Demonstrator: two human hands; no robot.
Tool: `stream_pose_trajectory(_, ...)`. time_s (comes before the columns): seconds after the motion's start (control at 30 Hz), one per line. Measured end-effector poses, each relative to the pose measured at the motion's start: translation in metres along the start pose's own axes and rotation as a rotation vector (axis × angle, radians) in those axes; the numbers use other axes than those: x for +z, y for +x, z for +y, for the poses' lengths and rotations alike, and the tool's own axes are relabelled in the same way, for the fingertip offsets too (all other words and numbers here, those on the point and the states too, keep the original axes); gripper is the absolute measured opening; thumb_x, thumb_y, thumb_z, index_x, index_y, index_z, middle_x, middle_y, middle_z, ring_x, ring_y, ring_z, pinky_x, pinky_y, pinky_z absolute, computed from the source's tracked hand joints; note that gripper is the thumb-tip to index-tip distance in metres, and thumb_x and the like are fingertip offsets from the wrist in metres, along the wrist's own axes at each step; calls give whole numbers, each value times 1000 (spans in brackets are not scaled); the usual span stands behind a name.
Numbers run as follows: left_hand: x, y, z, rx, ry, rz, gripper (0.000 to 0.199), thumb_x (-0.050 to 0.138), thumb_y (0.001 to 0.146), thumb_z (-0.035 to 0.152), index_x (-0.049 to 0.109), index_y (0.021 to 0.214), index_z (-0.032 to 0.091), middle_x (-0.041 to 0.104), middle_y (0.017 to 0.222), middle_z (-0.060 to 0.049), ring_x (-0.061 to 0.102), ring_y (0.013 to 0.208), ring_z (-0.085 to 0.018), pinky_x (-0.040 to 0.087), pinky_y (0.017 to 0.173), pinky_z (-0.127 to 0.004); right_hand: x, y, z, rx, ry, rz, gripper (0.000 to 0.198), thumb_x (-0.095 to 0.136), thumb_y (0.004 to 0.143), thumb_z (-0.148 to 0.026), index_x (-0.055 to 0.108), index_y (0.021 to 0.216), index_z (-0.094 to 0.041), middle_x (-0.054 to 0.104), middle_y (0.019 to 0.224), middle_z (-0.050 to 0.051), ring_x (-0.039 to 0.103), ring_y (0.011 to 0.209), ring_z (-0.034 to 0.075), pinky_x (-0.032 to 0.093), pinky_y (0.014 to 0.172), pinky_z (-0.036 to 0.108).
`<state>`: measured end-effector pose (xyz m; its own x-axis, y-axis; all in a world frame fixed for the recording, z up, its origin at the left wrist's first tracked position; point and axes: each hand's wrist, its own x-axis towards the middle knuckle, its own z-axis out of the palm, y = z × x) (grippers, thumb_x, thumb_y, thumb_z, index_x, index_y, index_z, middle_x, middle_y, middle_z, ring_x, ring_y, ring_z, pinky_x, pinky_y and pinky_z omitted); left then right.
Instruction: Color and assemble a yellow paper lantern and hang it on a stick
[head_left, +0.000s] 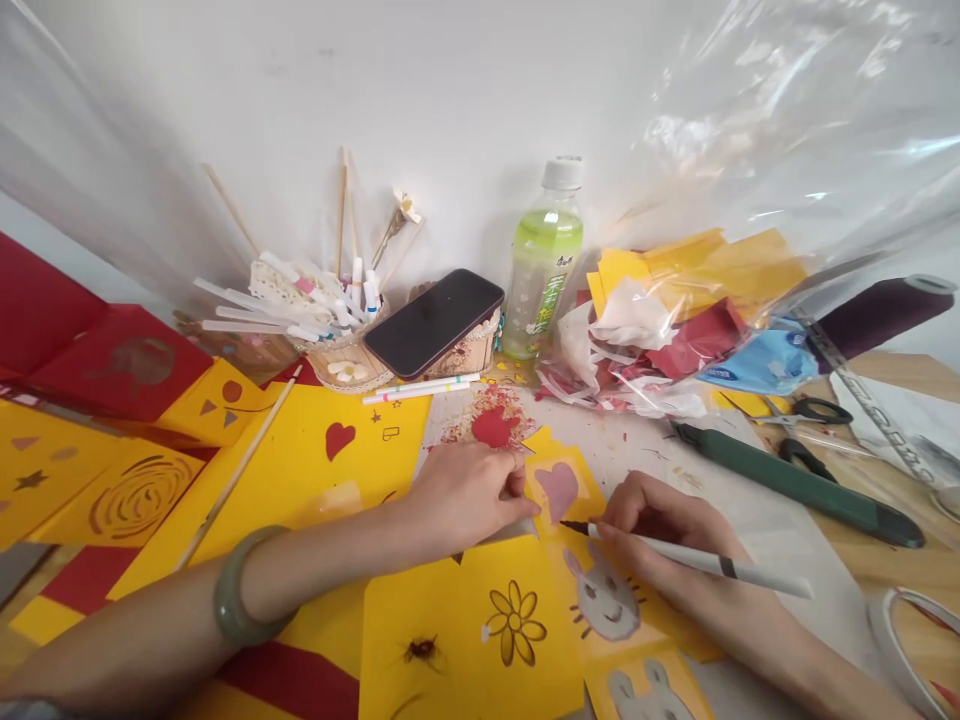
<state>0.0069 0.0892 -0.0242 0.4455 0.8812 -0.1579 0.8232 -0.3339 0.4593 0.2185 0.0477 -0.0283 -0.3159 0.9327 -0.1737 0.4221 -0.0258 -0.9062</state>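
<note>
White wall point(420, 80); right hand point(679, 515) grips marker point(684, 554) crosswise, nib point(576, 526) leftward; left hand point(465, 492) curled, hold unclear.

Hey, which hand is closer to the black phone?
Left. The left hand is in front of the phone; the right hand, holding a pen, is farther off to the right.

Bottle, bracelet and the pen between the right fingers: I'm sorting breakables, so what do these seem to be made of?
Bottle: probably clear, glossy plastic; the body is see-through, showing green liquid.
Bracelet: smooth, faintly shiny, perhaps jade or another stone, judging by its pale green colour; glass or plastic can't be ruled out.
Pen: likely plastic, with a smooth, even white barrel.
</note>
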Motion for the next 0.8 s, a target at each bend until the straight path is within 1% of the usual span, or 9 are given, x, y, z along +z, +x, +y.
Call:
stream_pose_trajectory(0.3, -4, 2, 1, 6, -12, -39, 19, 57, 77, 40, 60, 71, 22, 65, 72, 3, 59, 71, -17, 38, 63, -28, 2, 0, -6, 63, -23, -36, 23, 48, 83, -34, 44, 65, -22, 47, 59, -3, 42, 52, 11, 34, 46, 23)
stream_pose_trajectory(0.53, -1, 1, 0, 10, -7, -46, 20, 57, 78, 40, 61, 73, 22, 66, 75, 2, 58, 72, -18, 40, 66, -30, 2, -1, -7, 63, -82, -44, 26, 46, 84, -36, 44, 64, -21, 47, 58, -2, 40, 51, 11, 34, 44, 23)
stream_pose_trajectory(0.8, 0, 1, -1, 24, -14, -33, 21, 58, 78, 42, 62, 73, 22, 66, 74, 2, 58, 72, -17, 39, 64, -28, 4, 0, -10, 45, -89, 23, 27, 49, 82, -38, 44, 61, -22, 49, 57, -2, 41, 48, 11, 33, 42, 23)
